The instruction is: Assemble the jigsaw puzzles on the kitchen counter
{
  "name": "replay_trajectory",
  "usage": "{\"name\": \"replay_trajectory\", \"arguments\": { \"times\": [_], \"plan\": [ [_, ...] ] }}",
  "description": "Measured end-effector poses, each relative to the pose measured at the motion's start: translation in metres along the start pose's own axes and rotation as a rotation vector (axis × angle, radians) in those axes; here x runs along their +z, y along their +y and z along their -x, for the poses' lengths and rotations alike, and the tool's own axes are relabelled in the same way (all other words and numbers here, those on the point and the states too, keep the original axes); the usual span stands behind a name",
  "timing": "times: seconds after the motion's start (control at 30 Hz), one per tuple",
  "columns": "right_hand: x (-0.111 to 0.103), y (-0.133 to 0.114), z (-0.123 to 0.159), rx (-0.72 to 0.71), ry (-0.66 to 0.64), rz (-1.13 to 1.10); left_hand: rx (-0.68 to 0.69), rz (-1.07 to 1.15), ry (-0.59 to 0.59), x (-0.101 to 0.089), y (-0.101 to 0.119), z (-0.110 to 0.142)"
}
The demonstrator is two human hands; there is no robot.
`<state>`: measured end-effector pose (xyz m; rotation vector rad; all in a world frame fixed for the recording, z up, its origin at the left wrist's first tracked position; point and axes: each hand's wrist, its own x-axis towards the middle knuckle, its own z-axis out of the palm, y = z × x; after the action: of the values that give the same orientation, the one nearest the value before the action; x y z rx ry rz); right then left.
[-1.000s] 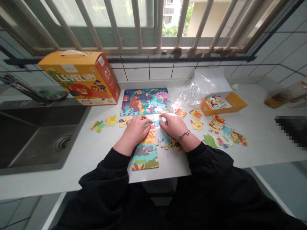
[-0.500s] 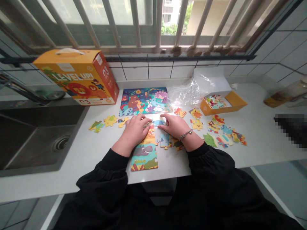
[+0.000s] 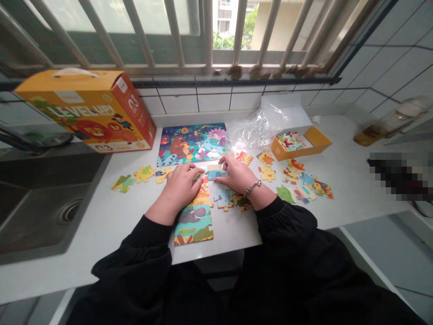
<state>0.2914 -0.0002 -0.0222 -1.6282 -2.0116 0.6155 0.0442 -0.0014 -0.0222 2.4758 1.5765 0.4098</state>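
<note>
My right hand (image 3: 236,177) has a blue jigsaw piece (image 3: 214,175) between its curved thumb and fingers. My left hand (image 3: 181,186) is closed over the upper end of a joined jigsaw strip (image 3: 195,214), thumb near forefinger; its fingers hide part of that end. The strip shows a grey hippo on its lower part, and the blue piece lies close to its top right. Below my right hand are a light blue loose piece (image 3: 224,199) and a darker piece (image 3: 242,202), partly covered by the wrist.
A finished dark blue puzzle (image 3: 192,142) lies behind my hands. An orange carton (image 3: 91,113) stands beside the sink (image 3: 40,198). Clear plastic wrap (image 3: 252,131) and an open orange box (image 3: 318,141) with pieces are at the back right. Loose pieces (image 3: 285,194) lie on both sides.
The view has turned slightly to the right, so everything sits further left. My right hand is still at the blue piece, with the fingers a little higher; the left stays on the strip.
</note>
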Motion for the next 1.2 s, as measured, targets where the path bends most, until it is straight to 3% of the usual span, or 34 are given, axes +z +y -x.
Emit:
{"name": "replay_trajectory", "arguments": {
  "times": [0.27, 0.63, 0.73, 0.87, 1.03, 1.2],
  "plan": [
    [0.001, 0.008, 0.001, -0.006, 0.007, -0.149, 0.004, 0.005, 0.003, -0.001, -0.001, 0.0],
    [-0.028, 0.02, 0.022, 0.116, 0.072, 0.185, -0.019, 0.033, -0.003, -0.002, -0.002, 0.001],
    [-0.041, 0.029, 0.048, 0.112, 0.147, 0.281, -0.018, 0.029, -0.001, -0.003, -0.001, 0.001],
    [-0.071, 0.057, 0.107, 0.255, 0.286, 0.496, -0.024, 0.02, 0.0, -0.002, -0.001, 0.001],
    [-0.095, 0.102, 0.179, 0.531, 0.192, 0.664, -0.027, 0.024, -0.006, -0.004, 0.002, 0.002],
    [-0.103, 0.124, 0.205, 0.558, 0.184, 0.529, -0.046, 0.012, -0.03, -0.008, 0.005, 0.002]
  ]
}}
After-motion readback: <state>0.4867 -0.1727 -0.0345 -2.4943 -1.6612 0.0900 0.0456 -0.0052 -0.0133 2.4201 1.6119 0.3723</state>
